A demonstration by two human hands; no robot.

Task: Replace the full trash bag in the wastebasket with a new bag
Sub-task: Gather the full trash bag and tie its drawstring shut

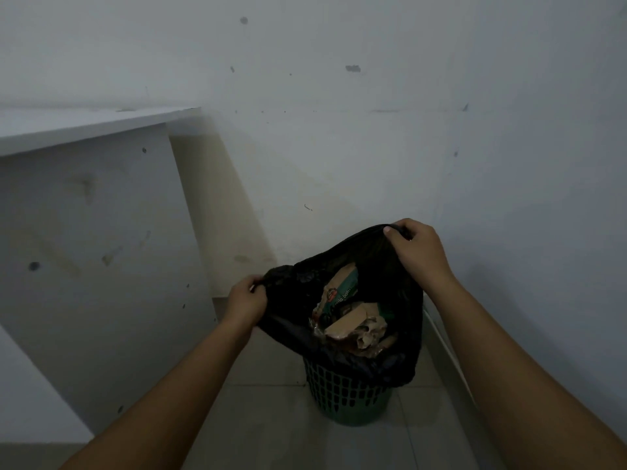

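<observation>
Left hand (247,298) and right hand (415,247) each grip the black plastic trash bag (342,354) rim, fingers curled; cardboard scraps (353,325) (and wrappers) sit below them, above the green lattice wastebasket (346,391).

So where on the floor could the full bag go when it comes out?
Bare floor lies left of the basket, between it and the white panel. Right of the basket it is tight: the wall is close. The left hand and right hand grip the bag.
</observation>
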